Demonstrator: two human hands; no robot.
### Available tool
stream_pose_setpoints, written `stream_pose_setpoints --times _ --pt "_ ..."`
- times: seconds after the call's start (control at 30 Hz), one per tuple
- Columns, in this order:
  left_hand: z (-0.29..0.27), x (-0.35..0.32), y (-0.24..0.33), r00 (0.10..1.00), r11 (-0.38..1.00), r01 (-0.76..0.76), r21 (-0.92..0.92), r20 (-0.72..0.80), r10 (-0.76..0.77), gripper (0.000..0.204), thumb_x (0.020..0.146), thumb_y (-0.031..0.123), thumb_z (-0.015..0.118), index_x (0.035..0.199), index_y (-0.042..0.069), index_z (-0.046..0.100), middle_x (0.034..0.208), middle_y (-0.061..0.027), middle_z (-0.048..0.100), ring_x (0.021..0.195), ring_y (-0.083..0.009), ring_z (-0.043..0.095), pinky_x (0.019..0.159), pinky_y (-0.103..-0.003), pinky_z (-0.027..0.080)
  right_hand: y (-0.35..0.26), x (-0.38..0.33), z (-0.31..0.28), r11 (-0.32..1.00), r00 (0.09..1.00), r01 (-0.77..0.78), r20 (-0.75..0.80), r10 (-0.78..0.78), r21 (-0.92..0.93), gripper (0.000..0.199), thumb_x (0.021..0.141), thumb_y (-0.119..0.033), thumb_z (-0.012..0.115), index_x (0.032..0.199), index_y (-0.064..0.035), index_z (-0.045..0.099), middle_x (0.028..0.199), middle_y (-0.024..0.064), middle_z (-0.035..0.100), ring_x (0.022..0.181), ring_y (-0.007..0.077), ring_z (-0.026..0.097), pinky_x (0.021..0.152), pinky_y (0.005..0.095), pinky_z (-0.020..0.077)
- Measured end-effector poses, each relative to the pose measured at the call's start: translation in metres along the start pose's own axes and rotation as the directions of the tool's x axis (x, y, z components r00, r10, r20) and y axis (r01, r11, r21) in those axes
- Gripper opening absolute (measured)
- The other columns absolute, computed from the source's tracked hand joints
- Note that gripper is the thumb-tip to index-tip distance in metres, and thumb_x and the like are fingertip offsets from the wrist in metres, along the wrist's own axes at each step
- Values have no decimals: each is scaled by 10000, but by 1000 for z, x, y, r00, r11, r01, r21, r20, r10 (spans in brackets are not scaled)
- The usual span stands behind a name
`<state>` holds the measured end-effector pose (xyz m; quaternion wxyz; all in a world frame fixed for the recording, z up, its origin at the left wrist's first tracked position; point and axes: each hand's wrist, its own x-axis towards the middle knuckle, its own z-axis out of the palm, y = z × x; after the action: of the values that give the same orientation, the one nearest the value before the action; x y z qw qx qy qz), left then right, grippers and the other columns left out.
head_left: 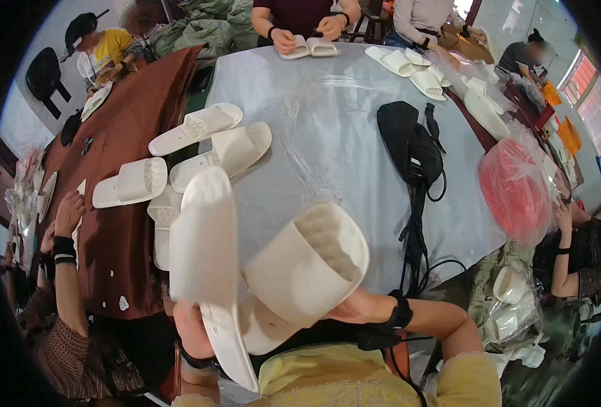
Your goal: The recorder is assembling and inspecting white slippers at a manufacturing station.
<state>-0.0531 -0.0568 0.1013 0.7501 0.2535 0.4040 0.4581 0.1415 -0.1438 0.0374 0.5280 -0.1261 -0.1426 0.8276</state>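
So right up close, in front of the yellow top [327,376], both hands were busy with white slippers. The left hand [190,331] was wrapped around the near end of the left-hand slipper [204,234], which was tipped steeply up; I couldn't see most of the fingers. The right hand [361,305] was gripping the right-hand slipper [290,271] from the side, fingers mostly hidden behind it, with the wide strap facing up and the bumpy insole showing at the toe. Both slippers were over the near edge of the grey-covered table [300,163], close together, and the left one overlapped the other's heel in view.

Just past those, on the left, a loose bunch of white slippers [131,184] straddled the grey table and the brown-covered table [131,251] beside it. Over on the right lay a black bag [409,136] with cords trailing toward the person, and a pink bundle in clear plastic [514,186] sat at the table's right edge.

Way at the far edge, a co-worker [304,17] had both hands on another white pair [307,47], with more white slippers [409,64] piled to the right of that.
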Motion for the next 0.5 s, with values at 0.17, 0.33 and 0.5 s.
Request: stream_pose_setpoints --times 0.17,0.33,0.5 --pt "-26 6 -13 990 996 54 70 129 -63 368 822 115 556 1158 -17 480 998 -113 600 878 -183 597 728 -298 493 -13 -12 -22 999 839 -21 -544 -8 -47 725 840 -635 306 1324 -95 333 1347 85 372 1232 244 358 1001 425 301" --pt "-83 45 -45 951 255 -257 932 197 238 689 707 23 652 1299 -18 302 1288 -214 323 1158 -309 377 924 -368 360 -13 -18 -32 989 869 75 -478 -126 -124 690 891 -481 406 1367 -39 173 1342 122 339 1232 244 342 1013 406 283" --pt "-92 28 -57 845 20 -348 937 305 439 746 721 119 664 1327 -19 251 1317 -213 303 1205 -341 332 990 -394 283 -3 -14 -31 673 814 -37 -413 -409 -739 747 817 -178 622 1367 -48 134 1307 134 333 1192 227 364 996 368 300"
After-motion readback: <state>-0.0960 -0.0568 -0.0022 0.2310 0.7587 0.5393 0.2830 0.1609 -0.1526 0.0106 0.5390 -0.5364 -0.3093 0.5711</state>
